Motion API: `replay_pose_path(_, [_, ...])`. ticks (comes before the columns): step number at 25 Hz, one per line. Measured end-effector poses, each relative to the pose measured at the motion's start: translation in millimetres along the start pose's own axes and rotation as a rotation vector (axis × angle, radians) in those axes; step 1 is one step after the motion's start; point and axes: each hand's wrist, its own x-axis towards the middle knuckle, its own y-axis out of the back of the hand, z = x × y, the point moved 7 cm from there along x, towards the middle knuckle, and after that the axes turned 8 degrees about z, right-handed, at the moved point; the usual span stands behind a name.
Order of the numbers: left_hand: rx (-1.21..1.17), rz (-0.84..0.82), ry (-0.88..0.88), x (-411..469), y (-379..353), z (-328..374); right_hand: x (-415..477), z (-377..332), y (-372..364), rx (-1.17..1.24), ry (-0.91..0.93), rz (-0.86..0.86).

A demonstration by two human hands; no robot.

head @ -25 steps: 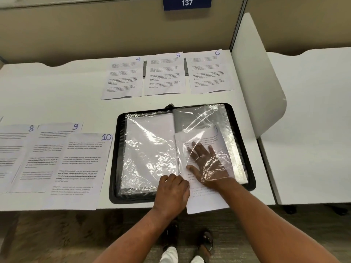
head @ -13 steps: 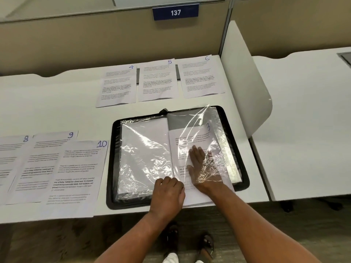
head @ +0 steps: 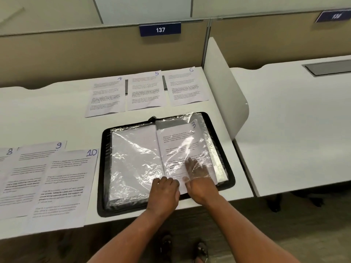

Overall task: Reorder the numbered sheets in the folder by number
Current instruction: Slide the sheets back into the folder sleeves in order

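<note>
step: seat sheet 3 (head: 176, 141) in sleeve (head: 207, 137) | left grip (head: 165, 188) clamped on sleeve mouth, folder's (head: 103, 168) near edge | right grip (head: 197, 175) flat, fingers apart, inside sleeve | best: push evenly, avoid creasing

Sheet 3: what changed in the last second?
Sheet 3 slid farther up into the plastic sleeve, pushed by the flat right hand inside it. Less of it now overhangs the folder at its near edge. The left hand kept gripping the sleeve's near edge. The loose sheets did not move.

Plate (head: 160, 29), 12 o'clock: 137. Sheets: 4 (head: 106, 97), 5 (head: 145, 91), 6 (head: 185, 86), 11 o'clock; 8 (head: 5, 168), 9 (head: 34, 164), 10 (head: 64, 186), 9 o'clock; 3 (head: 178, 141), in folder (head: 101, 168).
</note>
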Motion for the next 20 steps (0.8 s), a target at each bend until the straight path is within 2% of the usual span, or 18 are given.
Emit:
replay_pose_path(2, [-0.010,0.000,-0.010,2,0,0,-14,-1,13,0.216,-0.039,0.127])
replay_pose_path(4, [-0.024,0.012,-0.021,8,1,1,-52,-3,25,0.475,-0.202,0.321])
replay_pose_path(7, [-0.074,0.040,-0.010,21,3,4,-109,14,21,0.873,-0.761,0.551])
replay_pose_path(9, [-0.108,0.045,0.019,24,6,6,-126,17,12,1.086,-1.050,0.565])
replay_pose_path(12, [-0.131,0.040,0.049,21,8,10,-123,11,13,1.286,-1.177,0.508])
replay_pose_path(15, [-0.129,0.005,0.076,19,7,13,-110,2,8,1.188,-1.177,0.391])
replay_pose_path(17, [-0.130,-0.010,0.091,16,7,14,-103,4,13,0.932,-1.055,0.373])
replay_pose_path(18, [-0.135,-0.006,0.094,15,9,15,-98,5,23,0.700,-0.888,0.403])
replay_pose_path(20, [-0.141,0.014,0.095,16,12,14,-87,-8,36,0.254,-0.392,0.478])
